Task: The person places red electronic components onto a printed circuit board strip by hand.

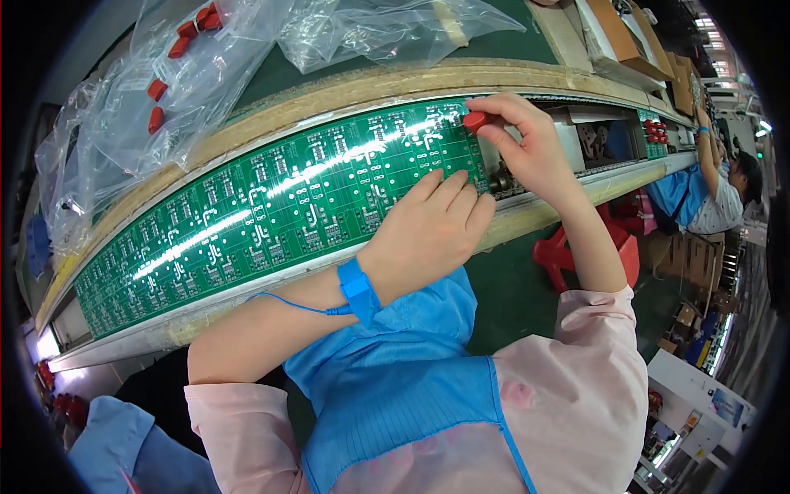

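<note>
My right hand (533, 152) pinches a small red rounded component (475, 121) between thumb and fingertips, above the right end of a long green circuit board (304, 193). My left hand (428, 230) lies flat on the board's near edge, fingers stretched out and holding nothing. A blue wrist strap (358, 290) with a thin blue cord is round my left wrist. Rows of holes and small mounted parts cover the board, which sits between two long rails. Whether the red component touches the board is hidden by my fingers.
Clear plastic bags (214, 74) with several loose red components (156, 89) lie beyond the far wooden rail (395, 80). A red stool (592, 247) stands below the line at the right. Farther right, a co-worker (724, 189) reaches to the line near a cardboard box (629, 41).
</note>
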